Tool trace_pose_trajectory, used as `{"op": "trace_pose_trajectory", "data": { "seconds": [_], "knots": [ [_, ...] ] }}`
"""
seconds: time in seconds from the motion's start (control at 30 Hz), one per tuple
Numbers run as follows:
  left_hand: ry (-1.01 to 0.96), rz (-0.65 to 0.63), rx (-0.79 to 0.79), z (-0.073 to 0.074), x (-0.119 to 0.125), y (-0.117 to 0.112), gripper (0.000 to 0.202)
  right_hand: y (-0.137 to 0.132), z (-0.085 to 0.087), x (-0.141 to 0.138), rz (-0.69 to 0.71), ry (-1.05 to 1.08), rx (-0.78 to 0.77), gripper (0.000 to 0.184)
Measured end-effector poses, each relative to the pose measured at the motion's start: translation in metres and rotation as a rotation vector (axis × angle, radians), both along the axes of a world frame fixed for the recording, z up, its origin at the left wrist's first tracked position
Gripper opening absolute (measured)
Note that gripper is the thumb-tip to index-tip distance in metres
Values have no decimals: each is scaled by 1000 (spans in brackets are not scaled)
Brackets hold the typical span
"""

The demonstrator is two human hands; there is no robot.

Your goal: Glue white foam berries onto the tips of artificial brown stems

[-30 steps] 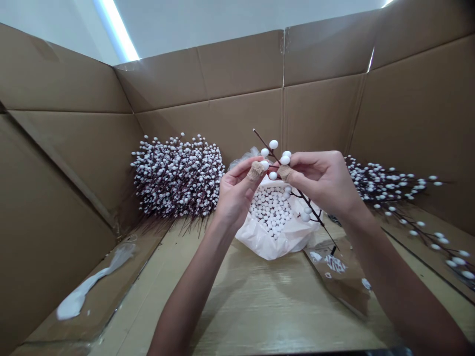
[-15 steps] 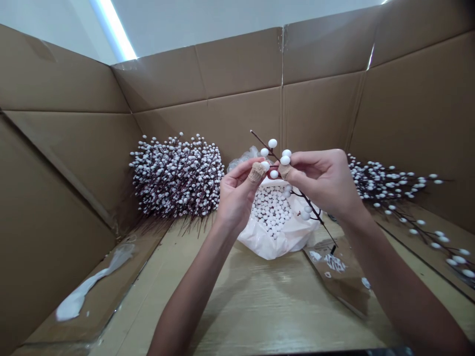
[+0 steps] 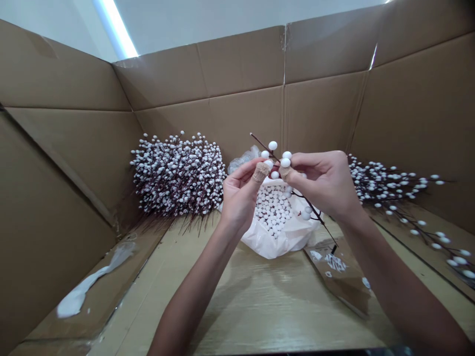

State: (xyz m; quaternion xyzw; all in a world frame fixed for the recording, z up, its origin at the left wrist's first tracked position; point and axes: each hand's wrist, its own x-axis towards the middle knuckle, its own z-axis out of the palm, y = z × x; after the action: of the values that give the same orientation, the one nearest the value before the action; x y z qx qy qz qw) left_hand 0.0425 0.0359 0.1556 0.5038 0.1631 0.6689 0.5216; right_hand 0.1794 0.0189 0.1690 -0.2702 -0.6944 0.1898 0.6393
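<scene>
Cardboard walls (image 3: 241, 64): matt brown, creased, dull fibrous face. Table top (image 3: 260, 306): pale wood grain, smooth, faint sheen. Bag (image 3: 282, 237): thin white plastic, crinkled, semi-glossy. Loose beads (image 3: 270, 210) inside: matt white, foam-like (material not certain). Held branch (image 3: 313, 213): dark wire-like stem, same matt white beads. Fingertip wraps, left hand (image 3: 239, 195) and right hand (image 3: 326, 180): tan woven cloth tape, rough. Scrap (image 3: 79, 294) at left: white plastic film, limp, glossy.

- The right hand (image 3: 326, 180) pinches a dark berry stem (image 3: 297, 190).
- The left hand (image 3: 241, 195) pinches a white bead (image 3: 267, 163) at that stem.
- Below sits a bag of white beads (image 3: 272, 217).
</scene>
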Motion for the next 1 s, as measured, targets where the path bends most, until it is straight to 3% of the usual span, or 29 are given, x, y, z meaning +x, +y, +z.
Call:
{"op": "trace_pose_trajectory", "data": {
  "seconds": [0.33,0.5,0.63,1.0],
  "knots": [
    [49,36,48,-1,-2,2,13,2,-1,2,-10,-18,-5,14],
    [61,29,102,1,1,-10,14,4,-4,-2,25,58,2,12],
    [7,45,48,7,-1,-18,14,2,-6,-7,17,150,11,13],
    [28,-54,0,13,-9,-16,12,-2,-3,-2,65,97,-12,7]
  ]
}}
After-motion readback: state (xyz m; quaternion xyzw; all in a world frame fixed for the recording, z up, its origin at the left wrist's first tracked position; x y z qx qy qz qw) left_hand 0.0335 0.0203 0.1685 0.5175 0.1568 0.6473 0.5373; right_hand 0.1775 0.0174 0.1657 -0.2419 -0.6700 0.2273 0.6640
